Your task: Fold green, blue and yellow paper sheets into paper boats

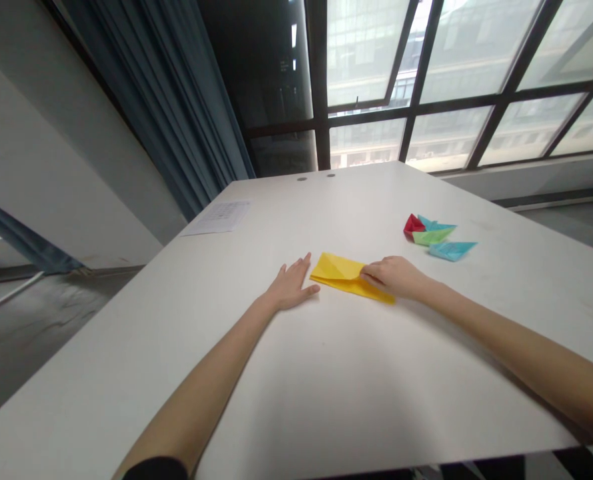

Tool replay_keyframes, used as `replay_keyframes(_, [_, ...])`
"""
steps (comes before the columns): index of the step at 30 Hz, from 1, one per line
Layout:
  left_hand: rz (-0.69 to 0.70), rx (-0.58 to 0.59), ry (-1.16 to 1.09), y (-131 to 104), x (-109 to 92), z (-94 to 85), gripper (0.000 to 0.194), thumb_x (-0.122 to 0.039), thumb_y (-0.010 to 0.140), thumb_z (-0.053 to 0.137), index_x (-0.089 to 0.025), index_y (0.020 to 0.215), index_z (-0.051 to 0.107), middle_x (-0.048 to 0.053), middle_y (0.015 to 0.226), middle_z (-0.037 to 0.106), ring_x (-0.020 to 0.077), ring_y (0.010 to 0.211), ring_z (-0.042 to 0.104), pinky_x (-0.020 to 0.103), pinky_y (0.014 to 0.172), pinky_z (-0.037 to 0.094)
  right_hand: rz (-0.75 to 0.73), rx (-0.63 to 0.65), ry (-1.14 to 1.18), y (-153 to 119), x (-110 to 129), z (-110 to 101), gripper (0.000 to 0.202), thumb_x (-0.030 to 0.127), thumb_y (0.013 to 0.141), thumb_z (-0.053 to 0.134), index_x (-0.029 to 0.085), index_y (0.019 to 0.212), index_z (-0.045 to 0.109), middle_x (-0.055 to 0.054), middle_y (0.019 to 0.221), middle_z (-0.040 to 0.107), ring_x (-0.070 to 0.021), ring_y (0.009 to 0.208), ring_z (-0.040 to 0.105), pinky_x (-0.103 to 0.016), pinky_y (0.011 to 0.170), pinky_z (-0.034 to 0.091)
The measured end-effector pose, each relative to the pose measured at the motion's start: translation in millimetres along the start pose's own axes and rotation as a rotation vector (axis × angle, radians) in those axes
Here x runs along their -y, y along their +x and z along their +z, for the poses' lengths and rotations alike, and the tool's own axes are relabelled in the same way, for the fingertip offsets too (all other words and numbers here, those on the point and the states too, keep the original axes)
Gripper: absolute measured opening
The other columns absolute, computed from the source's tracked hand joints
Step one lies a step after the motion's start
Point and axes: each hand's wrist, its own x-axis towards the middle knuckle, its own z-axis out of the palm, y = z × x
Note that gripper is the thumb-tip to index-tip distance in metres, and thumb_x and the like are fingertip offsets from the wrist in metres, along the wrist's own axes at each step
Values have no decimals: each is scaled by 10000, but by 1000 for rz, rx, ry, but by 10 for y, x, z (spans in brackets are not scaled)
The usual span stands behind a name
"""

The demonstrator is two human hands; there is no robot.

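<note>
A folded sheet of yellow paper [344,269] lies on the white table, with a crease running along its length and its layers slightly apart at the near edge. My right hand [394,277] rests on its right part, fingers curled together and pinching the paper's upper layer. Just left of the paper, my left hand [292,285] lies flat on the table with fingers spread, its thumb and fingertips near the paper's left end. Nothing is in the left hand. Part of the paper's right side is hidden beneath my right fingers.
Beyond my right hand are folded paper pieces: a red one [412,227], a green one [434,236] and blue ones, the nearest blue piece [452,251] lying apart. A printed sheet [219,218] lies at the table's left edge. Windows and a blue curtain [176,87] stand behind.
</note>
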Motion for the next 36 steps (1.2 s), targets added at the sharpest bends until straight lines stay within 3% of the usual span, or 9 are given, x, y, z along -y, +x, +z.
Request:
replay_keyframes(6, [-30, -33, -25, 6, 1, 11, 837, -681, 780, 191, -153, 1398, -12, 140, 1444, 171, 290, 1312, 201, 526, 1022, 157, 201, -191, 512, 34, -21, -50, 373, 403, 850, 337, 180, 811, 633, -18, 698, 649, -144, 626, 566, -237, 580, 387])
replay_keyframes(11, [-41, -43, 9, 19, -7, 28, 893, -726, 721, 285, -161, 1390, 109, 136, 1436, 208, 299, 1309, 207, 520, 1028, 158, 419, -276, 905, 93, -167, 69, 390, 461, 793, 395, 152, 791, 633, -18, 710, 654, -157, 642, 578, -237, 552, 415])
replay_keyframes(14, [-52, -43, 31, 25, -3, 44, 903, -742, 692, 322, -181, 1380, 161, 122, 1438, 214, 297, 1313, 194, 524, 1030, 155, 509, -259, 822, 105, -323, 160, 373, 450, 769, 418, 152, 759, 642, -21, 689, 654, -165, 644, 582, -237, 536, 406])
replay_keyframes(18, [-53, -36, 39, 24, -4, 38, 845, -732, 705, 316, -204, 1360, 239, 113, 1437, 221, 301, 1312, 191, 539, 1023, 161, 555, -116, 621, 90, -450, 202, 302, 409, 732, 470, 169, 715, 653, -20, 684, 659, -170, 669, 592, -247, 579, 402])
replay_keyframes(21, [-27, -6, 53, 16, -18, 9, 795, -723, 709, 328, -245, 1343, 291, 97, 1442, 214, 315, 1313, 178, 552, 1016, 157, 542, -77, 569, 83, -438, 212, 300, 425, 719, 503, 188, 819, 657, -25, 746, 669, -168, 700, 596, -251, 613, 402])
replay_keyframes(26, [10, 30, 73, 18, -26, -14, 744, -719, 708, 343, -326, 1337, 290, 67, 1452, 189, 324, 1317, 159, 570, 1007, 150, 480, -59, 612, 101, -395, 318, 462, 423, 657, 596, 163, 1039, 581, -29, 746, 651, -149, 659, 583, -239, 598, 407])
replay_keyframes(31, [-76, -88, 42, 65, 29, 70, 791, -680, 765, 271, -173, 1371, 230, 134, 1434, 218, 289, 1306, 217, 486, 1035, 196, 404, -100, 566, 94, -440, 416, 425, 386, 655, 598, 173, 1022, 565, -6, 703, 601, -137, 629, 543, -232, 567, 374])
replay_keyframes(36, [-169, -197, 9, 103, 75, 130, 832, -649, 779, 297, -36, 1341, 262, 198, 1396, 275, 279, 1292, 255, 391, 1056, 208, 427, -152, 469, 48, -493, 441, 284, 453, 694, 529, 170, 703, 551, 9, 595, 525, -124, 552, 464, -238, 512, 296])
